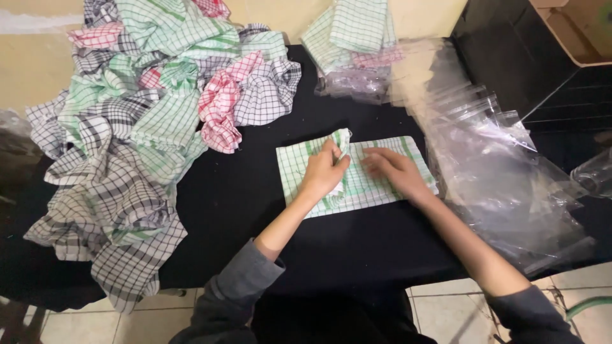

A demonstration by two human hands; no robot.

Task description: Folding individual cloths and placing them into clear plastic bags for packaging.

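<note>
Item: green cloth (382, 185), checked green on white, lying part-folded and flat on the black table (255, 197), just ahead of me at the middle. I am judging it light, soft and limp, with no stiffness to hold a crease by itself; it is looking neither slippery nor fragile. Best hold, as I am reading it: pinch a corner or folded edge while the other palm is pressing the body flat.

Left hand (324, 175): I am pinching the cloth's upturned top corner between thumb and fingers, closed narrowly on the fabric.

Right hand (395, 171): I am laying it flat on the cloth's top face, fingers spread and pressing, gripping nothing.

Further out, left: a loose pile (127, 127) of crumpled checked cloths, green, red and black on white, is spilling from the table's far left down over its near edge.

Far centre: a short stack (354, 32) of folded green cloths, a red one beneath, is leaning by the wall.

Right: clear plastic bags (491, 159), flat, glossy and overlapping, are fanning along the table's right side; I am seeing no labels on them.

Far right corner: a brown cardboard box (574, 25), open, is sitting on a dark surface. No signs are showing anywhere.
</note>
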